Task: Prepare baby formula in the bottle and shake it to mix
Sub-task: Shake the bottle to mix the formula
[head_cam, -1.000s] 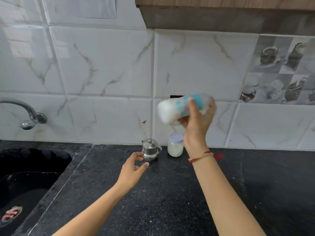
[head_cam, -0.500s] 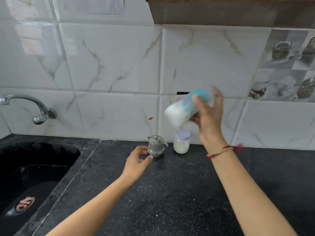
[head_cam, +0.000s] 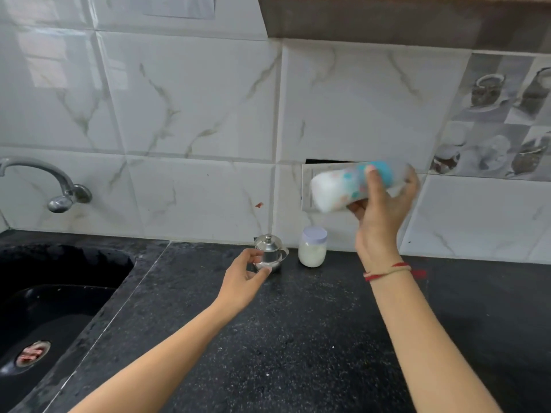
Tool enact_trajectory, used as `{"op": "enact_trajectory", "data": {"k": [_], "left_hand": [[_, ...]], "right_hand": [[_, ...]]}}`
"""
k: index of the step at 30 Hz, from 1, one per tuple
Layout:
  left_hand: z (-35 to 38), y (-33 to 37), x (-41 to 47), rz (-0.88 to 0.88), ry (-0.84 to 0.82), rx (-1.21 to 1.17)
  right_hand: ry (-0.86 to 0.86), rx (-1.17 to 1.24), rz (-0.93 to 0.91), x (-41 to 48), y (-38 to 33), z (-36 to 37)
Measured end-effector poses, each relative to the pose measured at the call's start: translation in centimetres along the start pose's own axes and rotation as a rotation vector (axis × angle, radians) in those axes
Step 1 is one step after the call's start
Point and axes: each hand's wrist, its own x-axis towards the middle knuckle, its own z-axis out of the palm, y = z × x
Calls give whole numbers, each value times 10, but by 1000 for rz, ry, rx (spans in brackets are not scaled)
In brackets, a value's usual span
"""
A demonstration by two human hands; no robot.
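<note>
Head view.

Fingers (head_cam: 374, 180) of right hand (head_cam: 384, 216): wrapped round baby bottle (head_cam: 337, 190), thumb laid across its front. Bottle held raised in front of tiled wall (head_cam: 193, 114), well above table (head_cam: 298, 338), tipped almost onto its side, base toward the left; white liquid inside, blue band near the fingers, outline blurred. Red thread (head_cam: 387, 271) tied round right wrist.

Fingers (head_cam: 262, 272) of left hand (head_cam: 243, 281): loosely curled, thumb and forefinger parted, nothing gripped. Hand hung low over table, just in front of small steel pot (head_cam: 269, 253); contact with pot could not be told.

Jar (head_cam: 312, 248), lilac lid, white contents: stood upright on table against wall, just right of steel pot, below the bottle.

Black sink (head_cam: 44, 308) set into table at far left, tap (head_cam: 59, 189) curved above it. Underside of cabinet (head_cam: 387, 22) at top right.
</note>
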Motion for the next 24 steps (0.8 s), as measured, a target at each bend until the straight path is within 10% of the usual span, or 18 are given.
{"op": "enact_trajectory", "data": {"k": [4,7,11,15,18,22,24], "left_hand": [[8,-2,-2,14,-55,-4],[9,-4,-3,17,-44,-9],[11,-10,-3,11,-47,-4],[11,-10,1,20,-11,-27],[9,-8,2,28,-6,-17],[4,-4,3,38,62,-66],[4,-2,2,45,36,-71]], "right_hand": [[-201,-246,41,-11,8,-10],[46,-9,41,-7,7,-20],[-204,-269,72,-12,11,-14],[-9,-61,64,-8,11,-15],[-315,-369,82,-18,18,-13],[6,-54,45,-10,15,-25],[-203,-233,117,-18,17,-21]]}}
